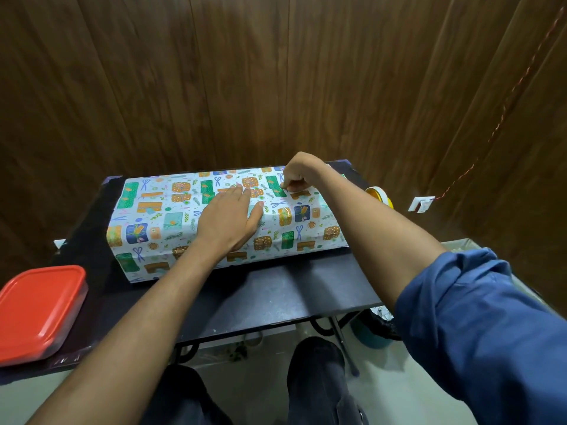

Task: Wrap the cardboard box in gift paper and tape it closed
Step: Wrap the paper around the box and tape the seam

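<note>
1. Wrapped box sits across the black surface.
2. Left hand lies flat on top, fingers straight.
3. Right hand fingers curled, pinching at the paper near the far edge.
4. Red-lidded tub off to the left.

Black table: wrapped box, red-lidded container, tape roll.

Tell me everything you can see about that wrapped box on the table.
The wrapped box is long and rectangular, covered in white gift paper printed with green, orange and blue presents, scissors and sprigs. It lies flat along the black table. The left hand presses flat on its top, while the right hand pinches something small at the far top edge. The paper looks slightly creased.
</note>
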